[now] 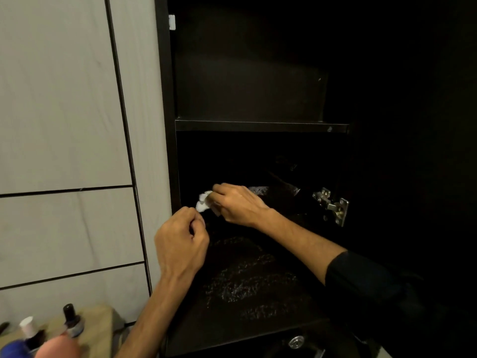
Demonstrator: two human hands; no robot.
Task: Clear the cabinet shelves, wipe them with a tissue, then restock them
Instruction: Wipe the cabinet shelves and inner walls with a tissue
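A dark open cabinet (165, 99) fills the middle of the head view. Its upper shelf (258, 126) is bare. My right hand (237, 202) reaches into the lower compartment and grips a crumpled white tissue (204, 202) near the left wall. My left hand (180, 241) hovers just below and left of the tissue with its fingers curled; whether it pinches a corner of the tissue I cannot tell. The lower shelf surface (247, 285) shows a speckled sheen.
Several small bottles (71, 321) stand on a light wooden surface (100, 321) at the bottom left. A metal door hinge (331, 205) juts from the cabinet's right side. Pale wall panels (64, 125) lie to the left. A round metal fitting (296, 342) sits below the shelf.
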